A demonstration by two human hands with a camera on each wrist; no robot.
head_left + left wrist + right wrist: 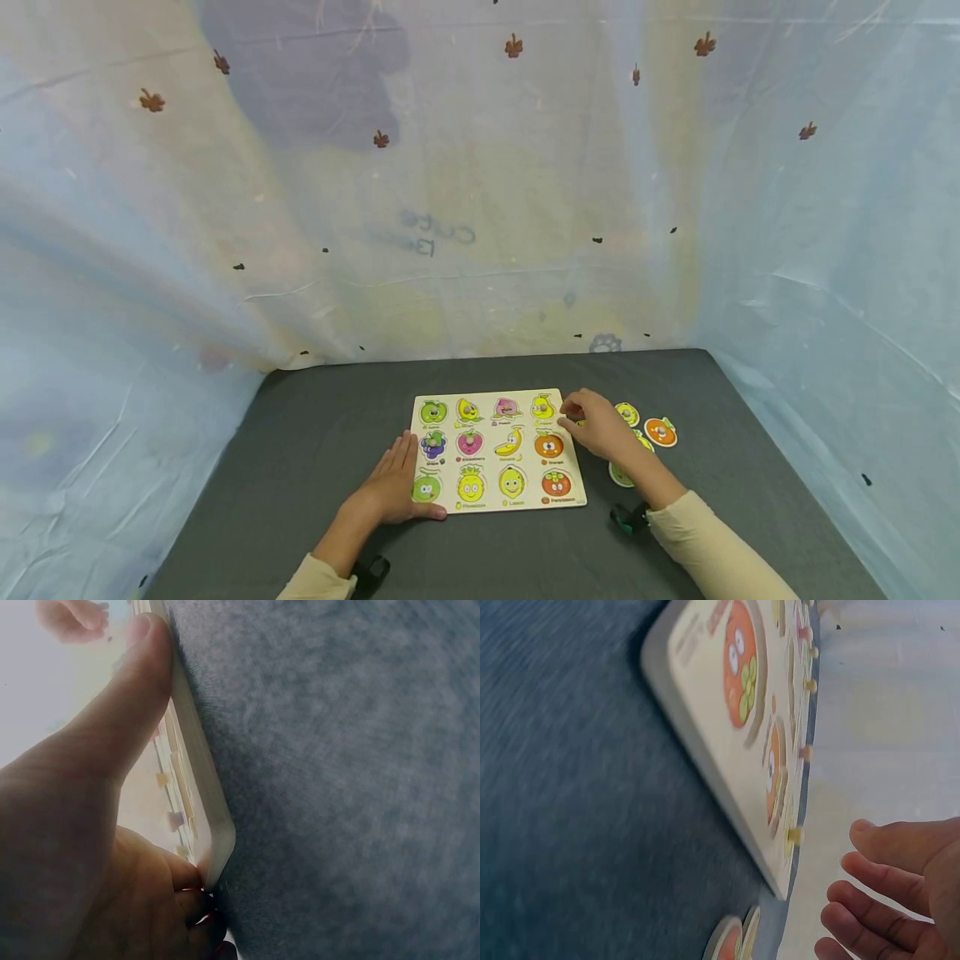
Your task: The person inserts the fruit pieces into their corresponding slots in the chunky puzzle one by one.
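A pale wooden fruit puzzle board lies flat on the dark table, with knobbed fruit pieces in rows. My left hand rests along its left side, thumb stretched over the bottom edge; in the left wrist view the thumb lies on the rim. Beside the pear piece at the top right corner is my right hand, fingers loosely bent. The right wrist view shows those fingers apart from the board, holding nothing. Near that hand lies a loose orange piece.
Several round loose pieces, including a yellow-green one and a green one, lie right of the board, partly behind my right hand and forearm. A pale patterned curtain stands behind the dark tabletop.
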